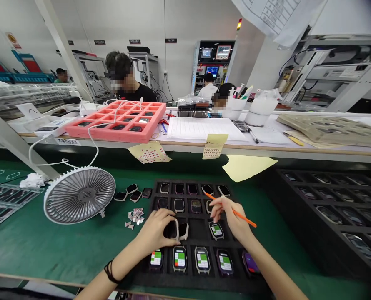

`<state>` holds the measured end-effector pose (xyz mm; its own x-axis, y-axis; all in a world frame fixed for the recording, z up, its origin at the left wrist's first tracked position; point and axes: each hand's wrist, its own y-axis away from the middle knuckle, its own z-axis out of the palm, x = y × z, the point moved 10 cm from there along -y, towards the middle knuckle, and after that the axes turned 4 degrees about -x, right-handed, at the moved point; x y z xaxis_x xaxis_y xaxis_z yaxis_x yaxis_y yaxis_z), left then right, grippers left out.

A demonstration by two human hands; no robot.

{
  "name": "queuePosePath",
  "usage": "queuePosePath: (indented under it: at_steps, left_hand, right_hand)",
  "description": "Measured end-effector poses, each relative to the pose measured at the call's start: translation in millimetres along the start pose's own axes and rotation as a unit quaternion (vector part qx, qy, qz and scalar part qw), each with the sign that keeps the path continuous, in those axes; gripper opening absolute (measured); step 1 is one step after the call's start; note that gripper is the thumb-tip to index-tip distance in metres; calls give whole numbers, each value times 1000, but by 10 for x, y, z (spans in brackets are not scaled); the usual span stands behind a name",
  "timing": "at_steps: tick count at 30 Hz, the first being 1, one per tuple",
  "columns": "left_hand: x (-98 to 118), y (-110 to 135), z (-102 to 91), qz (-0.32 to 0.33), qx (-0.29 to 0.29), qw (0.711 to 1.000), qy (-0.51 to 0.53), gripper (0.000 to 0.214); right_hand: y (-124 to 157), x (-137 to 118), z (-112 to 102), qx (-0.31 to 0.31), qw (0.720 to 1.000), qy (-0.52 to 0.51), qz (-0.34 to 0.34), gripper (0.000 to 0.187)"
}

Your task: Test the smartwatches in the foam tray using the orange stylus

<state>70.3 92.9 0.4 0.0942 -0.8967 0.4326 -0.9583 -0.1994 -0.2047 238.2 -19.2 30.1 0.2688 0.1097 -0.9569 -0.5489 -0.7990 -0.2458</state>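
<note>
My left hand [153, 230] is shut on a dark smartwatch body [172, 229] with a pale edge [183, 231] beside it, just above a black foam tray [198, 230]. My right hand [231, 216] grips an orange pencil [243, 218], whose tip points up and left across the tray. That hand hovers near a watch [216, 230] showing a green and white screen. Along the tray's near row stand several watches with coloured test screens [179, 258]. Dark-screened watches [179, 205] fill the far rows.
On the green mat to the left lie several loose watches [131, 192], small paper scraps [134, 218] and a white desk fan [79, 195]. A second black tray [329, 216] sits to the right. Beyond a raised shelf with a pink tray [116, 121], a co-worker [132, 83] sits.
</note>
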Motion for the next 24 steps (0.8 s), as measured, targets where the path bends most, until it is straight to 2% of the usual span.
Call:
queuePosePath:
  at_steps: [2,5,7,9,11,13,17,21,24]
  left_hand:
    - [-110,93,-78,-14,17,999,-30,43]
    - [-241,255,-131,-33,24,997,-69,49]
    - [-275,349,-89,-34,7,996,-78,54]
    - [-286,413,2,-31,-23,997,-71,52]
    - [-292,442,89,-35,-49,996,-61,44]
    - [-277,436,125,-42,-53,996,-59,41]
    - [-34,335,159,-9,-39,997,-68,42]
    - [238,175,364,21,-100,992,-79,44]
    - [273,42,497,7,-138,986,-92,44]
  right_hand:
    - [84,88,-63,-10,999,35,26,50]
    - [215,137,-250,-11,981,193,23,45]
    - [298,138,-379,-2,945,327,0,41]
    - [371,179,-495,16,898,440,-8,38]
    - [426,270,-568,25,859,511,4,34]
    - [461,375,-580,16,842,540,21,27]
    - [484,501,-524,-8,841,540,43,22]
    - [460,529,-515,-13,859,510,42,21]
    - [446,552,-563,-15,879,476,36,19]
